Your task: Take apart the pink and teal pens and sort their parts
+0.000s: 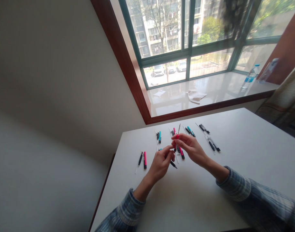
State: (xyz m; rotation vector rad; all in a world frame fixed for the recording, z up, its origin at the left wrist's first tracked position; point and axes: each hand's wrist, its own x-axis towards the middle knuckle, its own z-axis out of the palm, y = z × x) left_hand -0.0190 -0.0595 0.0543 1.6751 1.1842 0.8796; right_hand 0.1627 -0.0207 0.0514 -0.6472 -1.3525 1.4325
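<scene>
Both hands meet above the far half of a white table [234, 167]. My right hand [189, 146] pinches a thin pen part with a red piece at its upper end [177, 136], held nearly upright. My left hand [162, 162] is curled, its fingertips closed on a small dark pen piece [173, 164] just below the right hand's fingers. Sets of pen parts lie on the table around the hands: a pink and black set [143, 159] to the left, a teal set [159, 136] behind, a pink piece [181, 153] under the hands.
More pen parts lie to the right: a teal and black set [190, 131] and black sets [204, 129], [213, 145]. Behind the table is a window ledge [210, 93] with a cloth [195, 96] and a water bottle [250, 76]. A bare wall stands at the left.
</scene>
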